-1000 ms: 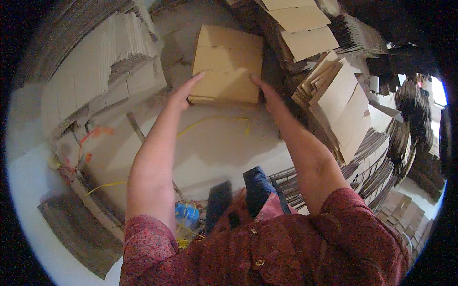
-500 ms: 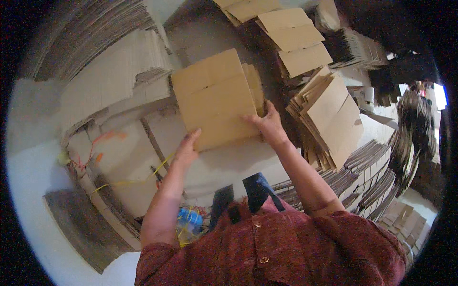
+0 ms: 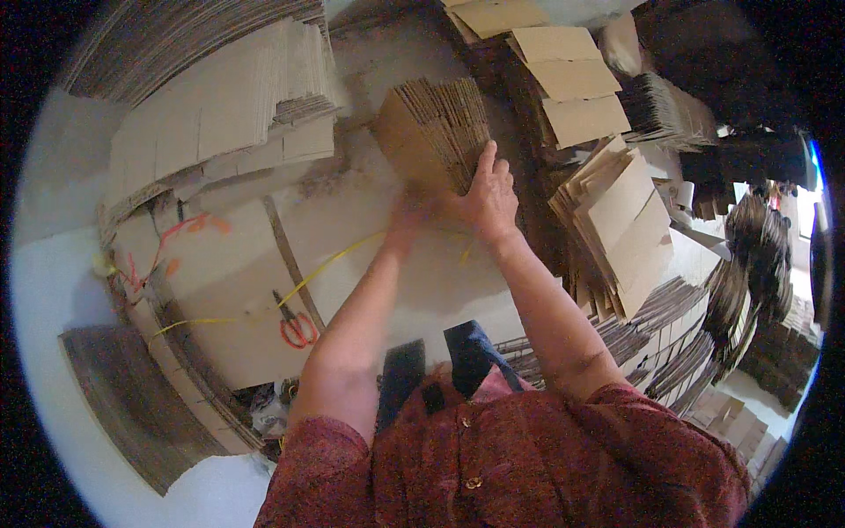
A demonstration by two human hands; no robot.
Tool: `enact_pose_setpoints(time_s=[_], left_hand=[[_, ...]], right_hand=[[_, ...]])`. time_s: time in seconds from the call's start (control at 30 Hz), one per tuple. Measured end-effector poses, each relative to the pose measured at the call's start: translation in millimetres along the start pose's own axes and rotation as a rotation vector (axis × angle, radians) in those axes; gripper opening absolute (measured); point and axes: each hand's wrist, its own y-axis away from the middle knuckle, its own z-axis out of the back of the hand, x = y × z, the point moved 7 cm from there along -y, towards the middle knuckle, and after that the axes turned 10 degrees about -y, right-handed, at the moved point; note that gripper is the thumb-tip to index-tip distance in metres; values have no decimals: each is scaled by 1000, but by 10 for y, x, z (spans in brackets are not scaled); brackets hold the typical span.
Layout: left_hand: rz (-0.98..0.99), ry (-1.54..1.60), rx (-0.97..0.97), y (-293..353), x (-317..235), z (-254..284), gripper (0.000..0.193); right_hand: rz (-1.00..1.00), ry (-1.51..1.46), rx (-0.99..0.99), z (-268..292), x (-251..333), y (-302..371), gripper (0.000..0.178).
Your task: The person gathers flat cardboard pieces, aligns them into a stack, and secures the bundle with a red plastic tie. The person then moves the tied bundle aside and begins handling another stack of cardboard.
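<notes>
A stack of folded brown cardboard sheets (image 3: pixel 436 132) is tilted up above the work surface, its many layered edges showing along the top and right. My right hand (image 3: pixel 495 201) grips its lower right corner, the thumb on the near side and the fingers along the right edge. At the lower left of the stack is my left hand (image 3: pixel 415 216), smeared by motion, its fingers not clear. A yellow strap (image 3: pixel 330 264) runs across the pale surface below and left of my hands. Scissors with red handles (image 3: pixel 297 331) lie beside the strap.
A tall pile of pale cardboard sheets (image 3: pixel 202 114) stands at the far left. More brown cardboard bundles (image 3: pixel 572 79) sit at the far right, with a leaning stack (image 3: pixel 620 229) near my right forearm. Orange-red cord (image 3: pixel 180 231) lies at the left.
The cardboard stack has tipped from its broad face to show its layered edges, and moved slightly away. My left hand has moved right and farther off, uncovering the scissors.
</notes>
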Motion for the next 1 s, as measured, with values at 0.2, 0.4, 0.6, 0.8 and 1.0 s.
enact_pose_setpoints(time_s=[0.2,0.4,0.6,0.8,1.0], left_hand=[[-98,-53,103,206,-308,-169,51],[-191,-333,-34,259,488,-85,39],[-82,-554,102,1027,328,201,57],[242,251,230,1501,-285,-230,62],[72,-80,357,1963,-370,-506,60]], right_hand=[[-21,175,-15,18,203,-8,105],[30,-18,41,-202,314,-205,100],[41,-90,63,116,244,-98,98],[43,-279,133,917,52,718,106],[174,-478,167,1759,-470,1383,94]])
